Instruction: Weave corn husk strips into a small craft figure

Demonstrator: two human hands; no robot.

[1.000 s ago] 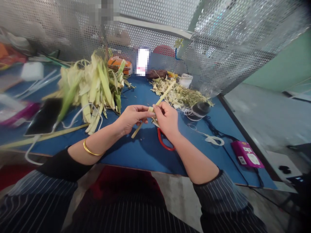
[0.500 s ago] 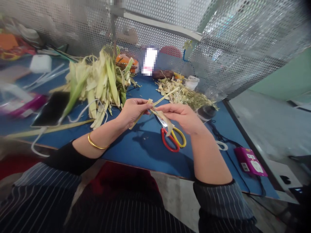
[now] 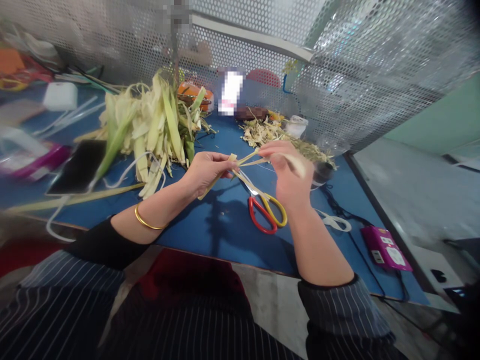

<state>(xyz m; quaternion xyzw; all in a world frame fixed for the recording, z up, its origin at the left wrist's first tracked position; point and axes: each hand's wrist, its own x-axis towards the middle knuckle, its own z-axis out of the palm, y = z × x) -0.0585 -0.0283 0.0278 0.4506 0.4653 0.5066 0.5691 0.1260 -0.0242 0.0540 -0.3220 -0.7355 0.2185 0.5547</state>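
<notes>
The blue worktop (image 3: pixel 236 247) spreads out before me, with a big heap of pale green husks (image 3: pixel 150 120) on my left and a lower pile of husk scraps (image 3: pixel 262 132) at the back. A dark phone (image 3: pixel 78 167) lies just beside the heap; a purple box (image 3: pixel 386 248) sits near the right edge. My right hand (image 3: pixel 292 172) has its fingers gripping husk strips (image 3: pixel 247 159), stretched between it and my left hand (image 3: pixel 206 172), whose thumb and forefinger pinch them tight above the worktop. Below, scissors (image 3: pixel 255 193) with red and yellow handles lie under a trailing end.
</notes>
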